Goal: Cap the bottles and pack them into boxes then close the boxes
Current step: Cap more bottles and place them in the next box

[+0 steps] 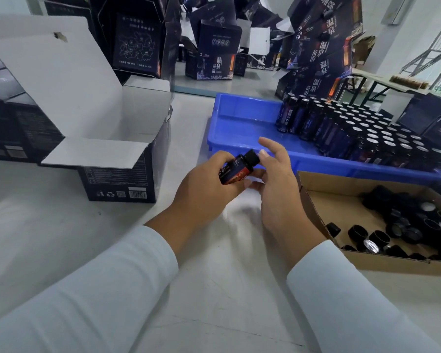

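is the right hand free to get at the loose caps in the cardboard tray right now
Probably yes. The cardboard tray of caps lies open-topped just beside the right hand, nothing between them. But its thumb is on the cap of the bottle held by the left hand.

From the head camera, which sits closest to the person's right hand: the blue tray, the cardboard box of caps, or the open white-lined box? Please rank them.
From the right hand:
1. Cardboard box of caps, just right of it.
2. Blue tray, just beyond the fingers; nearly a tie.
3. Open box, far left.
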